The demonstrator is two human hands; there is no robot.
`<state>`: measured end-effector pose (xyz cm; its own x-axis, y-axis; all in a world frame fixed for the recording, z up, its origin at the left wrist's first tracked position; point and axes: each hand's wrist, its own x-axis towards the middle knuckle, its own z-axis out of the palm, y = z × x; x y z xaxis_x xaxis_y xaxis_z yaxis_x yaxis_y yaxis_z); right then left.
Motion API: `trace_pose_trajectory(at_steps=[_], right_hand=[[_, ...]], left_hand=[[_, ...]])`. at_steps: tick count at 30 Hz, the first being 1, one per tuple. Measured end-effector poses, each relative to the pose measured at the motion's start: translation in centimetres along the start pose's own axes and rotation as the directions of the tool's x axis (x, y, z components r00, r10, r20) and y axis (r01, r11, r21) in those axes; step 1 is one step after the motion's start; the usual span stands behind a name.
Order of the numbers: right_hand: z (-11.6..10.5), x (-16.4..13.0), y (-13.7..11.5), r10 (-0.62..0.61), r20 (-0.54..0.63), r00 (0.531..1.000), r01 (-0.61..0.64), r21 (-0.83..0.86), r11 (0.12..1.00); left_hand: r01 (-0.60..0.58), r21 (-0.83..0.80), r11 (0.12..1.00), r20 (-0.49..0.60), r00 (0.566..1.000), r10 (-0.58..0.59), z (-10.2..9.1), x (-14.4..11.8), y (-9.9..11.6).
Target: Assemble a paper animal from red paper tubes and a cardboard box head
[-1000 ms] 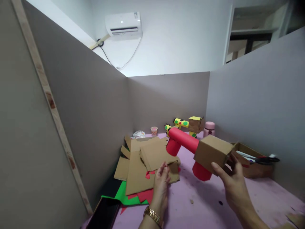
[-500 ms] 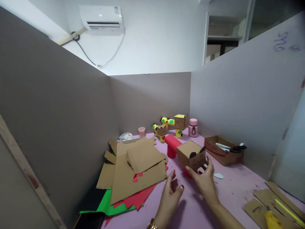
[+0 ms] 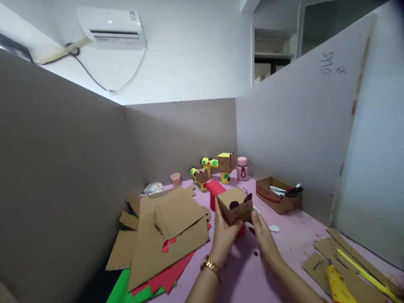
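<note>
In the head view a cardboard box head (image 3: pixel 234 197) with a drawn face and dark ears sits on the front of a red paper-covered tube body (image 3: pixel 215 189). My left hand (image 3: pixel 224 232) wraps the box's left side, its thumb under the face. My right hand (image 3: pixel 265 237) presses its fingers against the right side of the box. The box stays upright between both hands. Part of a red leg shows below it; what lies behind the box is hidden.
Left are stacked cardboard sheets (image 3: pixel 142 244) and red paper (image 3: pixel 167 275). Behind stand yellow spotted animal figures (image 3: pixel 224 176), a paper cup (image 3: pixel 175 179) and a pink flask (image 3: pixel 242 170). Right are a box of scissors (image 3: pixel 274 202), cardboard scraps (image 3: pixel 318 267) and a yellow glue gun (image 3: pixel 337 284).
My left hand has moved up from the table onto the box's left side. The box face has turned more toward me. The view has swung right.
</note>
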<state>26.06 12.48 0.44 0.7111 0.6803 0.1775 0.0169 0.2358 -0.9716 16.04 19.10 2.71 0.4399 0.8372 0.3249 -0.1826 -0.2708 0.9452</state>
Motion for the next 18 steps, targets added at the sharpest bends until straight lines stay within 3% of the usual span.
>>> trace_pose_trajectory(at_steps=[5, 9, 18], right_hand=[[-0.7, -0.4, 0.3, 0.044, 0.057, 0.997, -0.047, 0.045, 0.998], [-0.8, -0.6, 1.6, 0.109, 0.067, 0.992, -0.112, 0.049, 0.992], [0.1, -0.5, 2.5, 0.038, 0.104, 0.994, -0.047, 0.090, 0.995]], left_hand=[[0.045, -0.075, 0.996, 0.092, 0.995, -0.038, -2.7, 1.2, 0.8], [0.100, -0.110, 0.989, 0.080, 0.993, -0.091, -4.6, 0.8, 0.3], [0.101, -0.133, 0.986, 0.035, 0.995, -0.097, -4.3, -0.1, -0.3]])
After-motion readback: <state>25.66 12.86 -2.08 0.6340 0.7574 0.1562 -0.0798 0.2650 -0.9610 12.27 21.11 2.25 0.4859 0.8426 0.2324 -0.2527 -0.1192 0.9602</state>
